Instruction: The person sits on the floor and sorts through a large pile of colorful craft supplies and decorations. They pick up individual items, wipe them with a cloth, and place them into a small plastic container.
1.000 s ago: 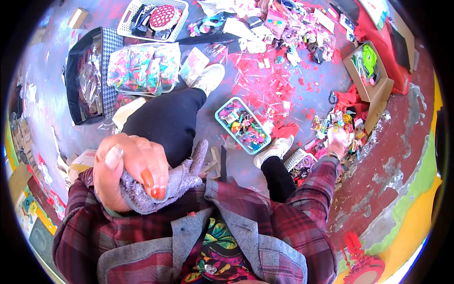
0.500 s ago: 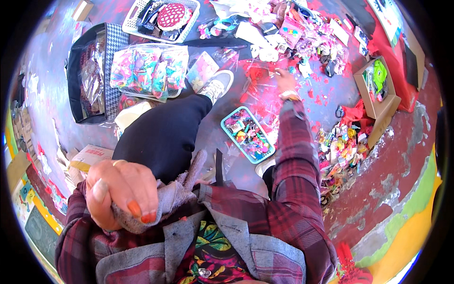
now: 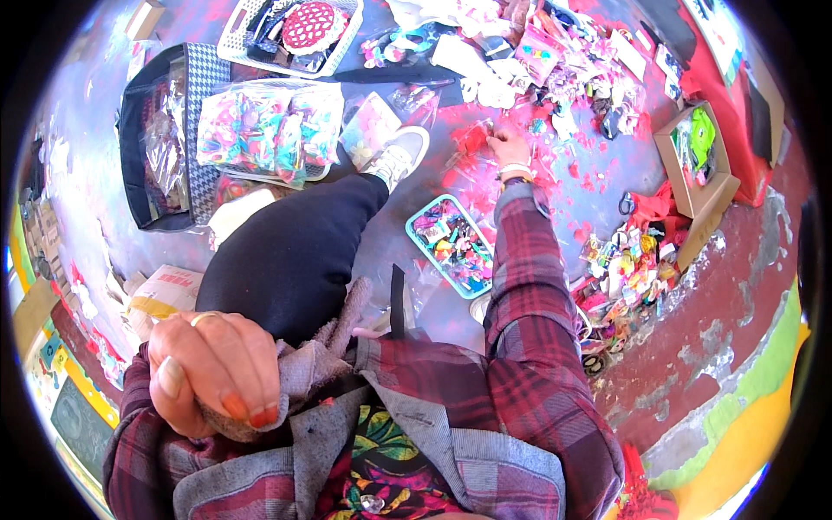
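My left hand [image 3: 217,368], close below me, is closed round a greyish-lilac fuzzy cloth [image 3: 303,373], whose free end trails toward my knee. With the arm stretched forward, my right hand [image 3: 511,152] is low over the floor beside red scraps and clear plastic [image 3: 468,143]. Its fingers are drawn together at a small dark bit too small to name. Nearer than that hand, left of the forearm, lies a light-blue-rimmed basket [image 3: 414,232] of small colourful hair accessories [image 3: 455,247].
Ahead lies a heap of pink and white pieces [image 3: 589,78]. At left are a bag of colourful items [image 3: 269,130], a black bag [image 3: 134,165] and a white basket [image 3: 347,48]. An open cardboard box [image 3: 706,195] and a pile of trinkets [image 3: 633,269] are at right.
My right hand has moved slightly left and nearer, and its fingers have drawn together. My left hand, still gripping the cloth, has shifted a little left and down.
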A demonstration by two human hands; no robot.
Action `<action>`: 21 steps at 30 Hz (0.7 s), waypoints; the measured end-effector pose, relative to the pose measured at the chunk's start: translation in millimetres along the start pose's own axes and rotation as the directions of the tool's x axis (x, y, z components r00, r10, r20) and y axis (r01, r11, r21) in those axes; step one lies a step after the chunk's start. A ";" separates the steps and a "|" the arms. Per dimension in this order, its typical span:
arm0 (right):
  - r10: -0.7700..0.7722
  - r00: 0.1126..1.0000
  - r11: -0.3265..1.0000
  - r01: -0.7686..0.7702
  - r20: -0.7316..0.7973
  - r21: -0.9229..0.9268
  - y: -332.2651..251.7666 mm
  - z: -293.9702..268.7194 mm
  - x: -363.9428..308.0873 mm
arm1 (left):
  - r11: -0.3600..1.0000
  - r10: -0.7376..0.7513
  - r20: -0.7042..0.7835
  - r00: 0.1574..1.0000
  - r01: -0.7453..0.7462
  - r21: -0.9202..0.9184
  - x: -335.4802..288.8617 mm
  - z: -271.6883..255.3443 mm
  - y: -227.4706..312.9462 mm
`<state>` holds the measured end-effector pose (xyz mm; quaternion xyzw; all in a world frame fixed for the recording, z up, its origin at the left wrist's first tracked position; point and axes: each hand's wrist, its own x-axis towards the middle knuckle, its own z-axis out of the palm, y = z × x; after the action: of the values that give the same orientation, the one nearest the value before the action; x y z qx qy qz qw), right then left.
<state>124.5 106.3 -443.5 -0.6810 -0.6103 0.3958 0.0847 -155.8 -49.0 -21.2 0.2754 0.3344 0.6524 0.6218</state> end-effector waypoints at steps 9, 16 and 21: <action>0.076 0.930 0.149 -0.367 0.360 0.918 26.5 -32.4 -67.5 | 0.999 -0.016 0.060 0.998 0.019 -0.046 -8.9 4.4 -4.8; 0.055 0.939 0.120 -0.343 0.339 0.932 15.3 -51.2 -89.1 | 0.997 -0.047 0.077 0.996 0.052 -0.062 -12.0 16.2 -12.2; 0.170 0.720 0.475 -0.658 0.672 0.585 49.2 -61.9 -85.3 | 0.993 -0.064 0.022 0.998 0.066 -0.093 -14.8 22.6 -12.4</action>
<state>206.8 40.6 -394.1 -0.5631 -0.1708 0.8018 0.1039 -129.3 -61.6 -15.9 0.2412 0.3063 0.6442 0.6580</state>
